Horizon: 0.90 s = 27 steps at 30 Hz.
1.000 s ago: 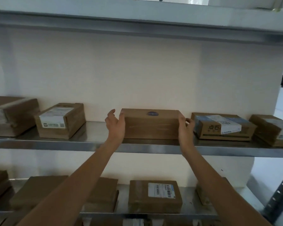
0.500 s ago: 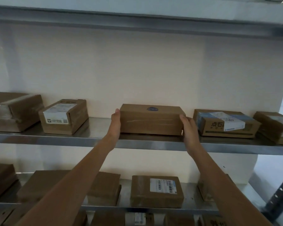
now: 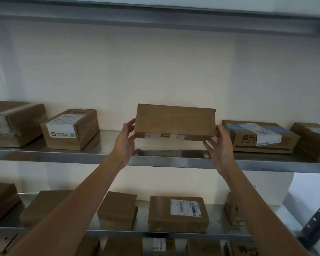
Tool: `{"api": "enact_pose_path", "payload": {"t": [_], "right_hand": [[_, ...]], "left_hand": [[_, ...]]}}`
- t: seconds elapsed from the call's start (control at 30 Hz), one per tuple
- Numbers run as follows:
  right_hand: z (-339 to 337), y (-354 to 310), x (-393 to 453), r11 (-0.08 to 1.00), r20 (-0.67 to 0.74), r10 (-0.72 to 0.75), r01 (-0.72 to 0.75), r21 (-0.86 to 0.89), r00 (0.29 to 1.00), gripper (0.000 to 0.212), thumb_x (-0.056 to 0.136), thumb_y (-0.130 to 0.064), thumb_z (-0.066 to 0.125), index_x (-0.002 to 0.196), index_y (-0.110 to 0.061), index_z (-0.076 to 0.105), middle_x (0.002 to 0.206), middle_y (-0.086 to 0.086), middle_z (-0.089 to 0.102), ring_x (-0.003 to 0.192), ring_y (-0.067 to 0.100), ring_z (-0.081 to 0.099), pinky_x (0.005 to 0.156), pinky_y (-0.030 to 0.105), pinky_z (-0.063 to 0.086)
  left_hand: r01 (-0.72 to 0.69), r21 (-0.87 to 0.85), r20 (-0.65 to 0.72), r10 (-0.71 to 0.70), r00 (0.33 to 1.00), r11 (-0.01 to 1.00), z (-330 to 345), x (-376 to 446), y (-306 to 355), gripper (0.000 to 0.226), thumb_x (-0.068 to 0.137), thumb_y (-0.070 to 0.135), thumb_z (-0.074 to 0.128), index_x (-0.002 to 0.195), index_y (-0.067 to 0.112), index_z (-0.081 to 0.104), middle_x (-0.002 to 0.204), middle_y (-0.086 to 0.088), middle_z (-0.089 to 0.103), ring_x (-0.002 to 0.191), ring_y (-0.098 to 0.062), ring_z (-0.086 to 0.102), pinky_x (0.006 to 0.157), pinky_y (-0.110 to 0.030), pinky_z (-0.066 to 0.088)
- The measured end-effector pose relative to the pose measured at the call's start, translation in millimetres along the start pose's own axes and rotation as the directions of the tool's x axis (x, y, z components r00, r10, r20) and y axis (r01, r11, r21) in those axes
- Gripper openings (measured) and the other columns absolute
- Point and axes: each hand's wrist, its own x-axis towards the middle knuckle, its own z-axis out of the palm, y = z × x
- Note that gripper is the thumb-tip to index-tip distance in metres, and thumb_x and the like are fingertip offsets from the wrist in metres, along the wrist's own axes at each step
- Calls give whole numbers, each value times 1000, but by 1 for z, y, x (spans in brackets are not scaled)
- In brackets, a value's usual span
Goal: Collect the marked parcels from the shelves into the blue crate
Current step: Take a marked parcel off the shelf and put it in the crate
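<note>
both hands grasp the cardboard parcel, left hand at 9 o'clock, right hand at 3; best draw it level, clear of the steel shelf.

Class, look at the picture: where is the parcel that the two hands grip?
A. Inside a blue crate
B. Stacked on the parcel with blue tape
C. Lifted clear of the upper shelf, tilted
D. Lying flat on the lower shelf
C: the left hand and right hand hold the parcel by its ends, tilted, with a gap above the upper shelf.

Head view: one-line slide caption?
Left hand and right hand hold a plain brown cardboard parcel above the steel shelf.
</note>
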Motion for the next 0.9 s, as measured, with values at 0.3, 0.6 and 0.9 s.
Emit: {"api": "enact_pose_path", "payload": {"t": [0.3,0.6,0.9], "right_hand": [[1,1,-1,996,32,-29,32,-82,999,41,96,-33,55,136,-25,49,128,-1,60,124,17,51,94,28,43],[10,0,4,994,33,-61,64,-87,998,45,97,-13,52,142,-20,47,134,3,59,126,18,53,109,38,40],[88,-14,-6,999,176,-42,42,4,983,63,83,-43,69,138,-34,39,115,0,71,108,23,66,90,49,54]], "left_hand": [[19,164,-17,-16,1000,986,4,0,0,38,102,47,28,119,26,54,118,1,62,121,-22,48,94,-38,39],[58,266,-12,-57,998,962,16,-15,6,77,59,68,68,112,21,38,107,-2,65,96,-20,66,67,-37,60],[74,-16,233,-69,970,997,42,-33,-10,71,70,57,74,130,33,45,123,-7,63,109,-30,65,94,-46,53]]}}
